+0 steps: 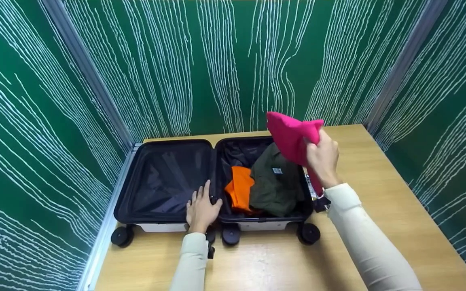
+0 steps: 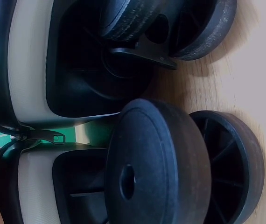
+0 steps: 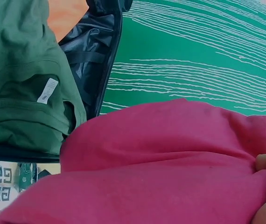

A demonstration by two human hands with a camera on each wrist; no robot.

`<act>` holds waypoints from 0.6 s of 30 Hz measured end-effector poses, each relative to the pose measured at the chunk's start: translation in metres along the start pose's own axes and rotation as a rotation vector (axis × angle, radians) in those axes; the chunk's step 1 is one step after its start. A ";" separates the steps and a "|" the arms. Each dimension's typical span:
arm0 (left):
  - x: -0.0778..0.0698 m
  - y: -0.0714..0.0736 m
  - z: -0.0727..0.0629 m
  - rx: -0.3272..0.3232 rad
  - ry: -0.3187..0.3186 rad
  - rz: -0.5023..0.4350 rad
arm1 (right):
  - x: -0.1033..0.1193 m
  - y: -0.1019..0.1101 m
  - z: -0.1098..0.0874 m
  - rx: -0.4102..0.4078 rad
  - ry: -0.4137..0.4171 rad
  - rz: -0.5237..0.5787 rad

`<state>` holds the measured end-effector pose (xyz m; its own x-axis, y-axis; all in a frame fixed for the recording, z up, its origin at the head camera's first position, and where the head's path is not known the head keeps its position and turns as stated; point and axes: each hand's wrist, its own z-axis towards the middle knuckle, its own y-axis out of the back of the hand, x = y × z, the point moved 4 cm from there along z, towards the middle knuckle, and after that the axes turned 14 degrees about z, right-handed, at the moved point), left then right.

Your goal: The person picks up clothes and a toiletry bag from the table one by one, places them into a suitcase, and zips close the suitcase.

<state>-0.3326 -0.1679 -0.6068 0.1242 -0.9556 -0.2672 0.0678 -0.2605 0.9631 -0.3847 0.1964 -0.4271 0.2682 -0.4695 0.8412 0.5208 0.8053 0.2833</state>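
An open suitcase [image 1: 164, 141] lies flat on a wooden surface, its two black-lined halves side by side. Fingers spread, my left hand [image 1: 203, 210] rests on the rim where the halves meet, near the front. In my right hand [image 1: 323, 157] I grip a bright pink piece of cloth [image 1: 291, 137], raised over the right half's outer edge; its exact kind cannot be told. Inside that half lie a dark green garment [image 1: 271, 190] with a white label [image 3: 47, 90] and a folded orange cloth [image 1: 241, 188]. The left half shows only its dark lining.
Black wheels [image 1: 309, 233] stick out along the suitcase's front. A zipper pull [image 2: 51, 136] hangs between the halves. Beside the right half lies a patterned white item [image 3: 1, 186], partly hidden. Green walls [image 1: 233, 72] with white wavy lines enclose the wooden surface [image 1: 257, 266].
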 end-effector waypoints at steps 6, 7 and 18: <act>0.001 0.000 0.001 -0.009 -0.006 0.001 | 0.002 -0.009 0.004 -0.012 -0.016 0.007; 0.001 0.000 0.001 -0.008 -0.006 0.004 | 0.002 -0.010 0.004 -0.017 -0.018 0.010; 0.000 0.001 0.001 -0.010 -0.003 -0.003 | 0.001 -0.029 0.006 -0.076 -0.039 0.038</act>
<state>-0.3334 -0.1687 -0.6059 0.1206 -0.9553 -0.2697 0.0779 -0.2618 0.9620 -0.4046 0.1753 -0.4314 0.2579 -0.4231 0.8686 0.5715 0.7917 0.2159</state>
